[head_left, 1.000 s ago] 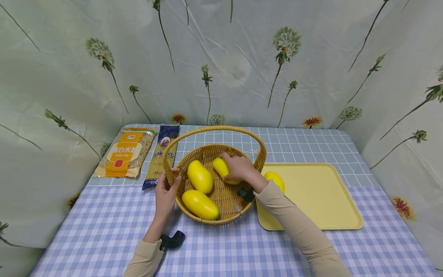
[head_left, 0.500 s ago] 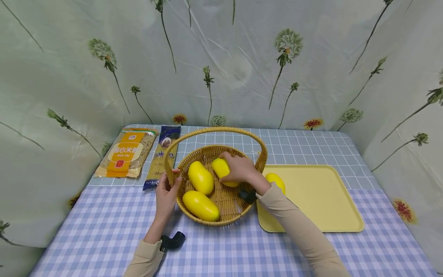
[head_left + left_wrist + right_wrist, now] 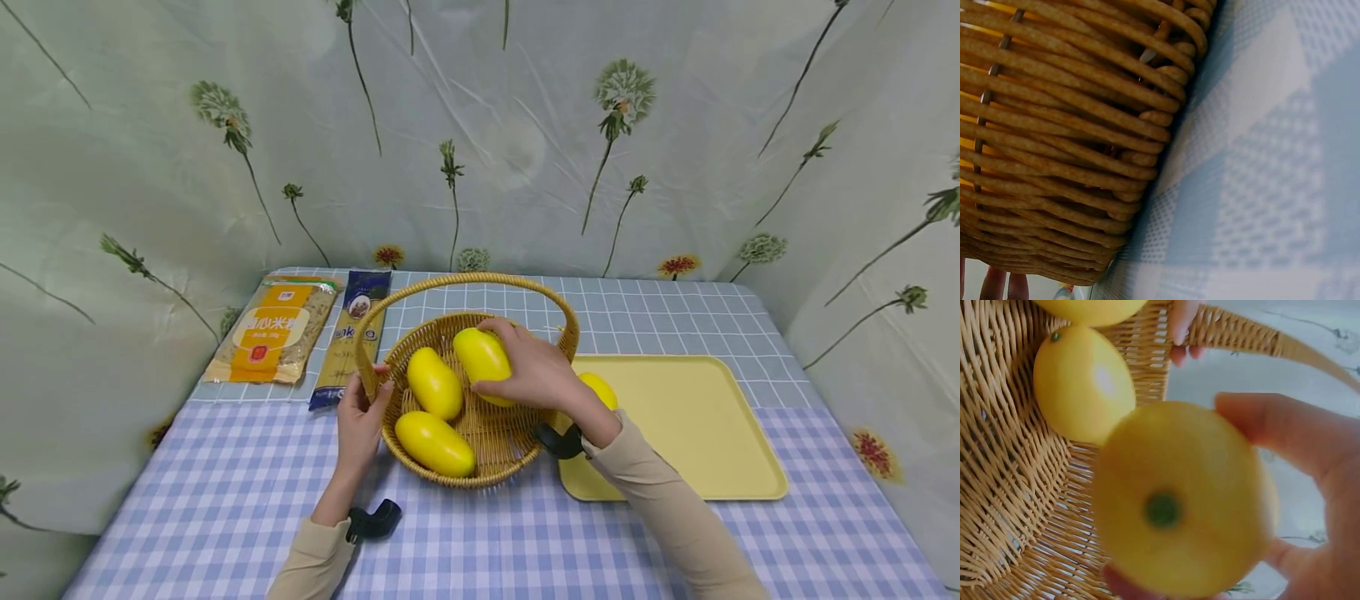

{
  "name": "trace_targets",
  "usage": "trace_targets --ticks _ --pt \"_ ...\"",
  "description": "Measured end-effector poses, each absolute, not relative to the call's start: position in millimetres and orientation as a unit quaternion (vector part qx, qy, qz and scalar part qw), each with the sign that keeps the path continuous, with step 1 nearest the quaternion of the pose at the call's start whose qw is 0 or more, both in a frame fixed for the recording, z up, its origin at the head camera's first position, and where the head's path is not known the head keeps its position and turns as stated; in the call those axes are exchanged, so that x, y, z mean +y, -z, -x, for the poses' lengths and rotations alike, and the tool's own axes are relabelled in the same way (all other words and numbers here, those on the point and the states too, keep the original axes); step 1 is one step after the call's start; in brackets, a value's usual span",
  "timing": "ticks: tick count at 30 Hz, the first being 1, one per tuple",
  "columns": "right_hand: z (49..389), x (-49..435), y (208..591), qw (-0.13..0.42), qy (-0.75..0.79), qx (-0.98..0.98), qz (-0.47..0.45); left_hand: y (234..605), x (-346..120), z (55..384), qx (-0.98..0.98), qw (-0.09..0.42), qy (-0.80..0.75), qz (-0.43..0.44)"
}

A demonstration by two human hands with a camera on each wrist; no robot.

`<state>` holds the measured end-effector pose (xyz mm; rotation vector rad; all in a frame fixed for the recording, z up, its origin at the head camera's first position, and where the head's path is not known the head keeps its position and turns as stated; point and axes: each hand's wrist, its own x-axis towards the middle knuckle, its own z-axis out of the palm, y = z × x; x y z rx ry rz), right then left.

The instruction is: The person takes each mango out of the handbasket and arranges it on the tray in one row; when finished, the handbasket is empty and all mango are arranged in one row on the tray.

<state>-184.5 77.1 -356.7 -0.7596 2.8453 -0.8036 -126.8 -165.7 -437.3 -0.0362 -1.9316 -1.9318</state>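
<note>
A round wicker basket (image 3: pixel 491 442) with a tall arched handle (image 3: pixel 468 281) stands on the tablecloth. My left hand (image 3: pixel 358 421) holds the foot of the handle at the basket's left rim; its fingertips (image 3: pixel 1017 287) show past the weave in the left wrist view. Over the right half of the basket, my right hand (image 3: pixel 538 371) grips a yellow mango (image 3: pixel 1188 469) between thumb and fingers, raised off the basket's floor. One mango (image 3: pixel 435 383) lies inside at the left, another mango (image 3: pixel 435 444) at the front left. A further mango (image 3: pixel 598 389), partly hidden by my right wrist, is on the yellow tray.
The yellow tray (image 3: pixel 697 433) lies to the right, close against the basket. Behind the basket's left side are a blue-and-gold packet (image 3: pixel 348 342) and an orange-and-clear food bag (image 3: pixel 273 333). A flower-print curtain (image 3: pixel 525 125) hangs behind the table.
My right hand has lifted the mango from the basket's floor, up and slightly toward the camera, its wrist shifting right. My left hand stays at the handle; the basket keeps its place.
</note>
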Motion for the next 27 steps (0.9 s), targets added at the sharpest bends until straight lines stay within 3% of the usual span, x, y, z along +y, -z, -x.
trace_targets --ticks 9,27 --pt "155 93 363 -0.029 0.327 0.903 0.278 437 -166 127 -0.689 0.210 0.694 0.015" --pt "108 157 377 -0.118 0.432 0.860 0.246 437 -165 127 -0.692 0.208 0.691 0.014"
